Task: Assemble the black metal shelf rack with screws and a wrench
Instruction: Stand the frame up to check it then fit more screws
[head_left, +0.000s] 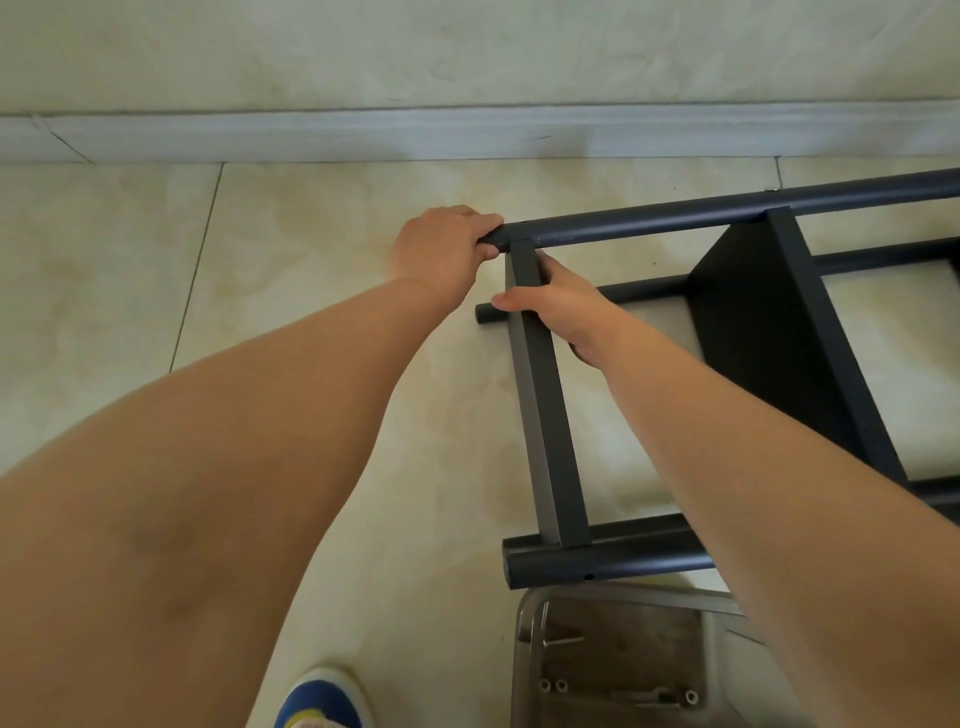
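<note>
Steadying the rack (753, 332), lying on its side at three o'clock, the left hand (441, 249) grasps the upper tube's end (519, 236) while the right hand (556, 306) wraps the crossbar (545, 415); keeping the joint square should let screws seat.

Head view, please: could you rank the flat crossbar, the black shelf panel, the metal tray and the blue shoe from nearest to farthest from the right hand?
From the right hand:
1. Flat crossbar: the fingers grip it, near its top.
2. Black shelf panel: to the right, inside the frame.
3. Metal tray: below, at the bottom edge.
4. Blue shoe: bottom, left of the tray, farthest.
</note>
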